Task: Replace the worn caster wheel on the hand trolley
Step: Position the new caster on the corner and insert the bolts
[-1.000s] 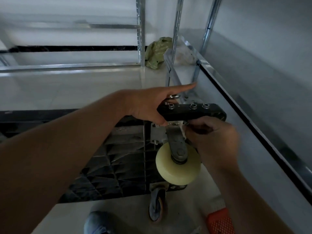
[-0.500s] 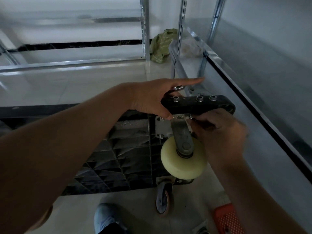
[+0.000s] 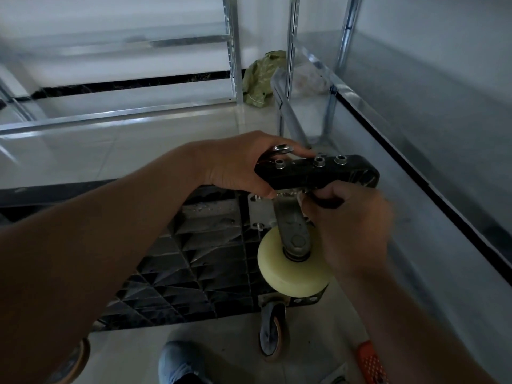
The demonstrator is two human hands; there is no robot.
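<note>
Caster (image 3: 294,261) on trolley (image 3: 194,261) corner; shelving (image 3: 415,151) right

Pale glossy tile floor (image 3: 155,134), reflecting soft light. White wall (image 3: 110,12) at back with a dark baseboard strip (image 3: 133,83) along the bottom. Galvanized steel shelving frame: slotted uprights (image 3: 232,51), low horizontal rail (image 3: 116,117) running left to right just above the floor. Second rack on the right, long metal shelf (image 3: 415,112) with a dark front edge (image 3: 432,195), receding toward the back wall. Crumpled green bag (image 3: 263,79) on the floor in the corner between the uprights. Orange perforated plastic item (image 3: 370,361) at bottom right, partly cut off. Lighting dim, diffuse, greyish.
</note>
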